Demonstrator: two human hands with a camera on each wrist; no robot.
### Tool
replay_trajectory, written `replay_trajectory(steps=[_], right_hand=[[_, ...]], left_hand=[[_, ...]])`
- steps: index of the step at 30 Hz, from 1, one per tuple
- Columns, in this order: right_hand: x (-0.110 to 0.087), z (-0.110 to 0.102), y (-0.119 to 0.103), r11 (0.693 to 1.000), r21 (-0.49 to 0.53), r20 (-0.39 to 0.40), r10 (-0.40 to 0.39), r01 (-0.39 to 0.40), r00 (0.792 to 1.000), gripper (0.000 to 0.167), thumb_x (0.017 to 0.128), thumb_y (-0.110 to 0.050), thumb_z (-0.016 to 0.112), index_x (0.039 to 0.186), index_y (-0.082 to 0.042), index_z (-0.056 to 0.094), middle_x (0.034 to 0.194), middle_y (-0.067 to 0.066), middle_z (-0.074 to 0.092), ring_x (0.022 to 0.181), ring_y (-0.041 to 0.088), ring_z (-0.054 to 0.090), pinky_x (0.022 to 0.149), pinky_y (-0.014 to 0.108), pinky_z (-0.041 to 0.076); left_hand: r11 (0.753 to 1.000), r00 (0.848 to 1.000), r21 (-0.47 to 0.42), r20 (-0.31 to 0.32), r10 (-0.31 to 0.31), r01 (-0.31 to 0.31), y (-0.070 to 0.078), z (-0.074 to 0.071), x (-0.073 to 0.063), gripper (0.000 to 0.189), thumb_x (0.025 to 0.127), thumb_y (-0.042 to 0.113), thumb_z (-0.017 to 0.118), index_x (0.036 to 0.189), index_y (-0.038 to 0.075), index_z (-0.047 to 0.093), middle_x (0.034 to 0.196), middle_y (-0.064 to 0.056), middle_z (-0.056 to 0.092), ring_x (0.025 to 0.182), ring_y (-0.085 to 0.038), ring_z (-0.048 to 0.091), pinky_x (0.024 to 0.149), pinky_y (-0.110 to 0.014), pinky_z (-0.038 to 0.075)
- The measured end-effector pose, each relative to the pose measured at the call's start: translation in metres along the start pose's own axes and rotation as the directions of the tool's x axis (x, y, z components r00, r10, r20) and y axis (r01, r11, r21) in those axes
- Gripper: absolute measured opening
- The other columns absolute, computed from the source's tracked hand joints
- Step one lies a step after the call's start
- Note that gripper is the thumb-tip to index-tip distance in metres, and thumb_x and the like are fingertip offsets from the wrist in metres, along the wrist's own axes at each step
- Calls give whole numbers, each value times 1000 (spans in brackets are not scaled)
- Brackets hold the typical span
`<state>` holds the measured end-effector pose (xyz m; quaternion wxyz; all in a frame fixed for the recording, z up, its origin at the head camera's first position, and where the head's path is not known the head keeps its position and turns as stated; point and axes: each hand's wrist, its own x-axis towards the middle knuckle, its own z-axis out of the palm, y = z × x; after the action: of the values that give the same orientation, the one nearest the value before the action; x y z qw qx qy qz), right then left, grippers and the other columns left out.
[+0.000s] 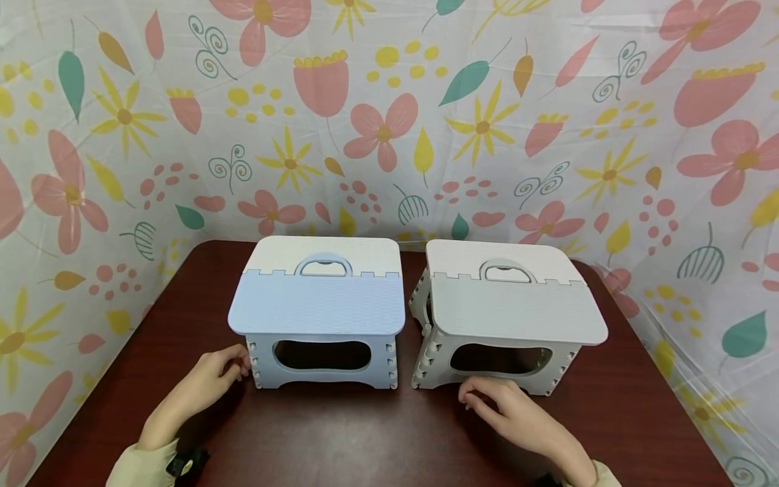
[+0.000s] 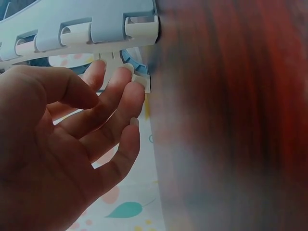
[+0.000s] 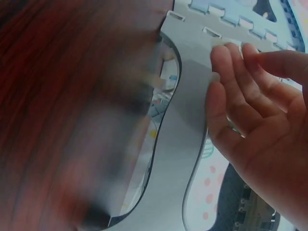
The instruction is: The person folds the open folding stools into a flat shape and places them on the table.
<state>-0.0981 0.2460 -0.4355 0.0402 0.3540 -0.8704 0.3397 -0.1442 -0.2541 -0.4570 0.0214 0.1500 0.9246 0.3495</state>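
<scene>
Two folding step stools stand unfolded side by side in the head view: a blue-and-white one and a grey-and-white one, each with a carry handle in its top. My left hand is beside the front left leg of the blue stool, its fingers loosely bent and holding nothing. In the left wrist view those fingers overlap the stool's hinged side. My right hand is at the lower front of the grey stool, fingers relaxed. The right wrist view has its fingertips right at the grey front panel, gripping nothing.
Both stools rest on a dark red-brown wooden table, with a narrow gap between them. A white curtain printed with flowers and leaves encloses the back and sides. A black band is at the left wrist.
</scene>
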Motion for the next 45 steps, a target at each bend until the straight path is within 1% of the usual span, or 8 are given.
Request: replay_trajectory(steps=[6, 13, 19, 27, 32, 37, 41, 45], right_hand=[[4, 4, -2, 1000, 1, -21, -30, 30, 999, 22, 94, -4, 60, 94, -26, 60, 79, -10, 61, 75, -6, 53, 67, 12, 44], [6, 9, -1, 999, 0, -23, -38, 38, 999, 19, 94, -3, 60, 94, -23, 60, 78, -9, 61, 75, -6, 53, 65, 20, 47], [8, 13, -2, 998, 10, -34, -54, 54, 998, 21, 93, -2, 61, 94, -24, 61, 78, -9, 61, 74, -6, 53, 64, 21, 48], [12, 15, -4, 997, -1, -66, -79, 80, 995, 25, 93, 0, 60, 97, -25, 60, 80, -10, 61, 74, -6, 53, 67, 13, 44], [14, 20, -6, 994, -8, -88, -111, 110, 990, 28, 91, 3, 61, 100, -23, 60, 84, -8, 63, 76, -4, 54, 66, 18, 47], [14, 23, -9, 995, 1, -87, -102, 103, 991, 30, 91, 4, 60, 105, -23, 60, 90, -7, 65, 80, 0, 57, 68, 22, 49], [16, 25, -11, 997, 7, -77, -82, 83, 994, 29, 92, 2, 59, 106, -23, 60, 93, -6, 66, 84, 0, 58, 70, 25, 51], [17, 29, -12, 996, 0, -62, -94, 94, 994, 27, 93, 2, 59, 108, -21, 60, 96, -5, 66, 88, 1, 59, 72, 27, 52]], left_hand=[[1000, 1000, 10, 4, -4, 4, 2, 0, 0, 27, 88, -12, 45, 86, 11, 59, 77, 0, 59, 69, -4, 55, 59, -22, 45], [1000, 1000, 10, 26, -8, 8, 3, 2, -3, 30, 87, -15, 43, 84, 11, 58, 76, 1, 57, 68, -5, 54, 58, -22, 44], [1000, 999, 6, 29, -13, 13, 2, 3, -3, 29, 87, -14, 44, 84, 11, 58, 76, 1, 57, 69, -4, 53, 59, -22, 43], [1000, 999, -6, 37, -22, 22, 6, 3, -4, 27, 89, -12, 44, 85, 11, 57, 77, 0, 57, 69, -5, 54, 58, -22, 43], [1000, 999, 10, 34, -12, 12, 7, 4, -5, 25, 91, -9, 46, 84, 12, 56, 77, 1, 58, 69, -4, 54, 58, -22, 43], [1000, 999, 14, 48, -25, 25, 6, 4, -6, 23, 92, -7, 47, 86, 13, 56, 78, 2, 58, 70, -4, 54, 58, -22, 43], [999, 999, 30, 30, -34, 33, 8, 4, -6, 22, 92, -6, 48, 88, 14, 56, 79, 2, 58, 70, -3, 52, 59, -22, 42], [997, 1000, 68, 0, -24, 24, 9, 3, -6, 20, 92, -4, 52, 99, 13, 58, 89, 2, 61, 78, -3, 53, 64, -24, 44]])
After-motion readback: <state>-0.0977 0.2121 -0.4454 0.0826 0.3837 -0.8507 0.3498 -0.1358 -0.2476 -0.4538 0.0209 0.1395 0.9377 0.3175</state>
